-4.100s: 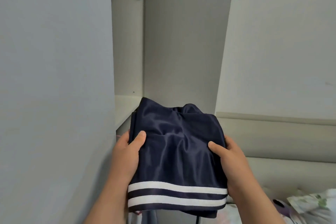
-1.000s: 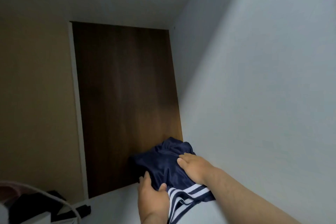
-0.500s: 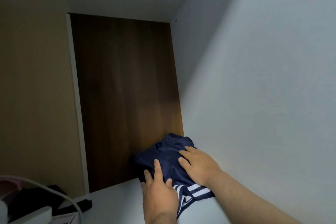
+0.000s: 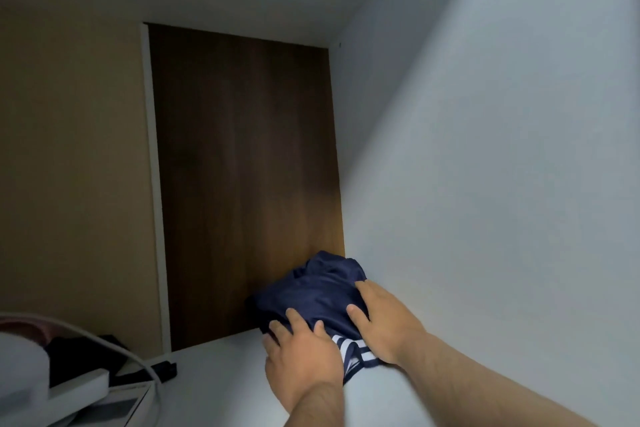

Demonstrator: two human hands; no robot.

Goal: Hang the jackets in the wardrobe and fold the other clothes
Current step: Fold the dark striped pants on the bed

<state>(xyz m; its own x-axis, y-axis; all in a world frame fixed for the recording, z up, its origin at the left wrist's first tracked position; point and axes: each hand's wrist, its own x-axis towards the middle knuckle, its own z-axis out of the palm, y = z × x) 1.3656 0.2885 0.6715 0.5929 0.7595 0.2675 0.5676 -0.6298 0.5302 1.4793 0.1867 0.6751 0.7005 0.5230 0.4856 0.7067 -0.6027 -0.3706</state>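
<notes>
While lying on white shelf (image 4: 221, 385), folded navy garment (image 4: 311, 291) tucked into rear right corner, touching dark wood-grain back panel (image 4: 242, 166) and close against pale side wall (image 4: 485, 184). Both hands on top of it.

Palm-down left hand (image 4: 301, 354) on near left part, fingers straight and slightly spread, tips pressing into fabric, nothing pinched. Palm-down right hand (image 4: 384, 319) on right part, fingers stretched toward back, thumb out toward the other hand, flat on cloth, no curl round it. Hands just beside each other, not touching, strip of navy fabric and striped hem between them.

Garment: smooth, slightly shiny cloth, soft rumpled folds at rear, rough squarish bundle. Thin white stripes (image 4: 349, 350) along near hem, poking out between the wrists.

Shelf: flat, matte, smooth. Back panel: brown, vertical grain, thin pale strip along left edge, tan surface further left. Side wall: plain, matte, light grey-white.

Far left on shelf, well apart from garment: curved white cable (image 4: 114, 340), white boxy object (image 4: 69, 388) under it, dark bundle (image 4: 86, 354) behind, small black item (image 4: 166, 369) nearest shelf middle. All blurred, cannot tell what exactly.

Bare forearms entering from bottom edge.
</notes>
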